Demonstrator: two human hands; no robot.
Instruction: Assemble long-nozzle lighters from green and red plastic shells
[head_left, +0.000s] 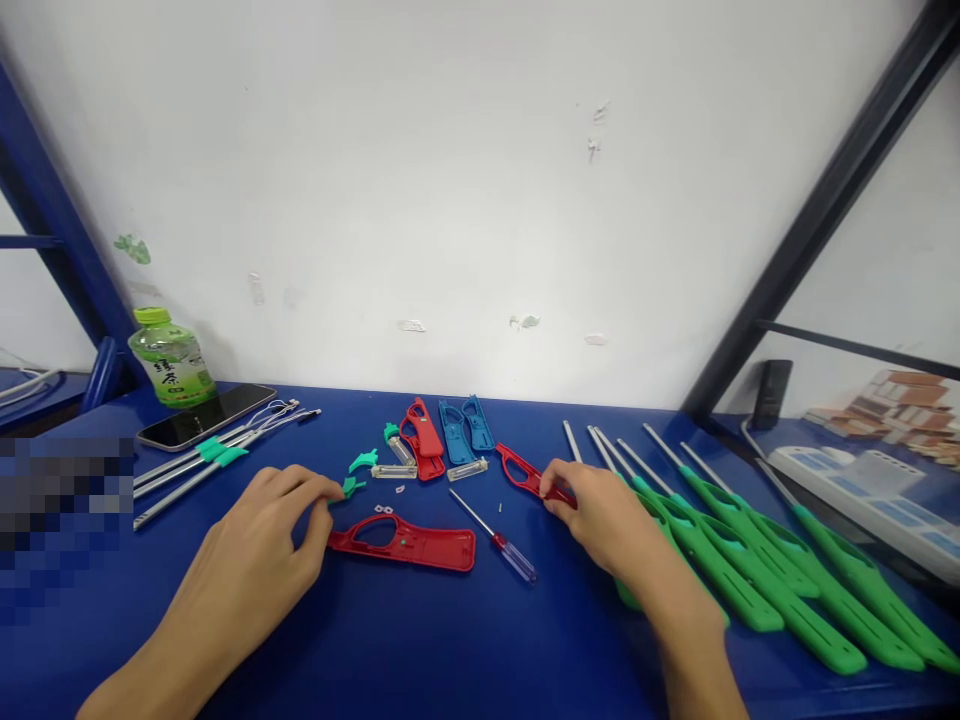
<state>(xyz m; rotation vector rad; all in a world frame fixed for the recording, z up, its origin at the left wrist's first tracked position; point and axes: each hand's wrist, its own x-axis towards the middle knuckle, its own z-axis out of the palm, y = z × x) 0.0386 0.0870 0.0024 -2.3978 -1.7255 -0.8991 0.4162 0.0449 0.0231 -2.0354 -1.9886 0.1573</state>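
My left hand is at the left of the loose parts, its thumb and forefinger drawn together around the near end of a small green trigger piece. My right hand grips a red lighter shell half by its wide end, with the looped end pointing away to the left. Between the hands lies another red lighter shell half, hollow side up. A screwdriver with a clear purple handle rests just right of it. A second green trigger piece lies behind the first.
Behind are red shells, blue shells and clear fuel tanks. Several green lighters line the right. Metal tubes with wires, a phone and a bottle stand left, before the white wall.
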